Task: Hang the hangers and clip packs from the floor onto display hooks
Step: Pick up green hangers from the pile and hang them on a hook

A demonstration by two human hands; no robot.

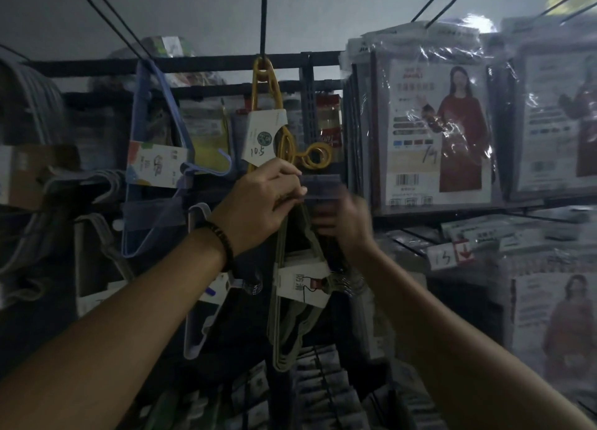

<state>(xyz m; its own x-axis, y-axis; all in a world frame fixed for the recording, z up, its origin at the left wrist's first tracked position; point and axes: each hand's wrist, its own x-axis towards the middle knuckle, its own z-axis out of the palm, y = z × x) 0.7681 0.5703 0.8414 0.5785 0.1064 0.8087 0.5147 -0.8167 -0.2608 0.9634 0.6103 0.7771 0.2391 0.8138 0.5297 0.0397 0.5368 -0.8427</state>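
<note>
- I am holding both hands up at the display rack, working on one olive hanger bundle [292,329]. It is off the floor and hanging straight down below my hands, with its paper sleeve [302,284] wrapped round the middle.
- My left hand [258,203] is gripping the top of that bundle. Its fingers [290,184] are curled together and pinching at the neck of the hangers, right against a dark strip [324,187] that is sticking out level with them.
- That strip is possibly the front end of a display hook, but the light is too poor for me to say.
- My right hand [347,226] is sitting just below the strip and against the bundle's upper part. It is blurring, so I cannot tell whether its fingers are clamping the hangers or only steadying them.
- Step in hand, as I am judging it: I am threading the bundle's hook ends onto a display hook. The hang is not yet confirmed, since both hands are on the load.
- Next move, in my judgement: I am needing to get every hook end of the bundle over the prong together, push it back, and only then be letting go.
- Surroundings: a yellow hanger set [284,145] with a handwritten price card is hanging just above on a black hook [263,19]. Blue hangers [158,203] are hanging to the left and packaged garments [433,132] to the right.
</note>
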